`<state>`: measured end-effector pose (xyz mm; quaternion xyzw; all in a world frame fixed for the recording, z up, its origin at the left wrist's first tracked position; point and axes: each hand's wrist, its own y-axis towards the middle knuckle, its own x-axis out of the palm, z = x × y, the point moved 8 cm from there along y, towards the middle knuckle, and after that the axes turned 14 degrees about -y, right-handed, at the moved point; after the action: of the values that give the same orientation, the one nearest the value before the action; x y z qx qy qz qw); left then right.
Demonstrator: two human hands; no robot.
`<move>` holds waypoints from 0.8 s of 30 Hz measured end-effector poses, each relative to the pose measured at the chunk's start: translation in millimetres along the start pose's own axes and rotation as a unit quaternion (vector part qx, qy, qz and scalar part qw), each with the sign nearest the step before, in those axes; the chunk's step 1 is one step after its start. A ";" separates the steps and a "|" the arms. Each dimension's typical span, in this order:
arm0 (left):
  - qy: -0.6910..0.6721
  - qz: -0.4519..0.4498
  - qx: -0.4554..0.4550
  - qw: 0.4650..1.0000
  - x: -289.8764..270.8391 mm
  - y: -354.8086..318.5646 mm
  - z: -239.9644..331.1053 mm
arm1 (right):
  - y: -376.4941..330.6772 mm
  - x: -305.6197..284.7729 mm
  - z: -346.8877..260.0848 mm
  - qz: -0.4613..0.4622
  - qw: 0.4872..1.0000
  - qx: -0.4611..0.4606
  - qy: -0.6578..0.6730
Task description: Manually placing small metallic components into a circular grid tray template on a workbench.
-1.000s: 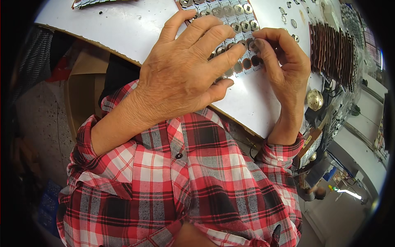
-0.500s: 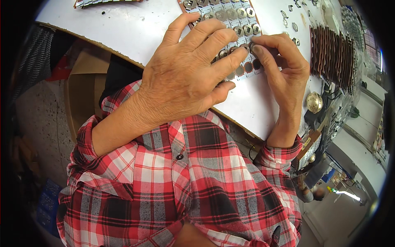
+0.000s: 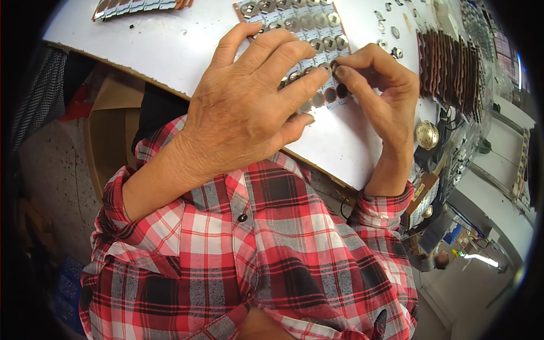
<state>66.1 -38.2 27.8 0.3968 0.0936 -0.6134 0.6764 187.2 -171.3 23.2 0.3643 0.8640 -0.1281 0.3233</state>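
Observation:
A pale panel of small circuit boards (image 3: pixel 294 35) lies on the white table, covered with rows of round metal pieces, some with diamond-shaped openings. Over its left and near part my left hand (image 3: pixel 246 96) rests with fingers spread, hiding several rows. At the panel's right edge, my right hand (image 3: pixel 391 93) pinches a small round metal piece (image 3: pixel 334 66) between thumb and forefinger, close against the board. Plain round discs (image 3: pixel 318 100) show in the nearest row, below the pinching fingers.
Loose metal clips (image 3: pixel 395 32) lie scattered beyond my right hand. A dense row of dark brown boards (image 3: pixel 450 73) stands at the right, near a shiny metal dome (image 3: pixel 426 135). Another panel (image 3: pixel 136 7) is at the far left. The table's front edge (image 3: pixel 122 66) runs diagonally.
The whole view has shifted slightly, so table, panel and hands appear a little farther left. Both hands keep nearly the same pose on the panel, the right still pinching.

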 end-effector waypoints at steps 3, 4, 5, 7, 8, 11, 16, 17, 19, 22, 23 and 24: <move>-0.001 0.001 0.005 1.000 -1.1 0.2 -1.4 | 0.3 2.2 -7.4 0.008 0.998 0.010 -0.060; 0.001 0.001 0.006 1.000 -1.2 -0.5 -1.5 | -0.9 4.8 -7.9 0.015 0.997 0.036 -0.071; 0.001 0.002 0.007 1.000 -0.4 -0.8 -1.4 | -1.8 4.1 -8.4 0.016 0.997 0.036 -0.072; -0.001 0.006 0.009 1.000 -0.8 -0.2 -1.8 | -0.2 1.8 -10.8 0.021 0.994 0.025 -0.101; -0.001 0.006 0.011 1.000 -1.5 -0.2 -0.8 | 0.1 -2.2 -4.8 0.015 0.997 0.008 -0.070; -0.002 -0.003 0.008 1.000 -0.3 1.9 -1.0 | -3.1 -36.6 9.2 0.199 0.970 -0.026 -0.136; 0.014 0.010 0.015 1.000 0.4 -0.9 -1.1 | 3.3 -57.7 16.1 0.259 0.889 0.003 -0.378; 0.014 0.009 0.016 1.000 -0.1 -0.8 -0.7 | 5.7 -55.3 18.9 0.243 0.895 0.000 -0.373; 0.011 0.010 0.011 1.000 -0.5 -0.9 -1.9 | 7.3 -54.2 21.9 0.225 0.902 -0.003 -0.369; 0.014 0.013 0.016 1.000 1.4 -1.1 -3.0 | 8.4 -49.7 15.7 0.211 0.920 -0.055 -0.324; 0.016 0.013 0.013 1.000 1.1 -1.3 -3.3 | 6.5 -48.1 15.2 0.202 0.941 -0.034 -0.270; 0.013 0.014 0.015 1.000 1.0 -0.8 -2.4 | 3.8 -46.7 13.3 0.193 0.957 -0.011 -0.217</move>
<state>66.4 -37.4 25.3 0.4161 0.0880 -0.5998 0.6777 220.7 -200.3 43.6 0.4837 0.6881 -0.1297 0.5251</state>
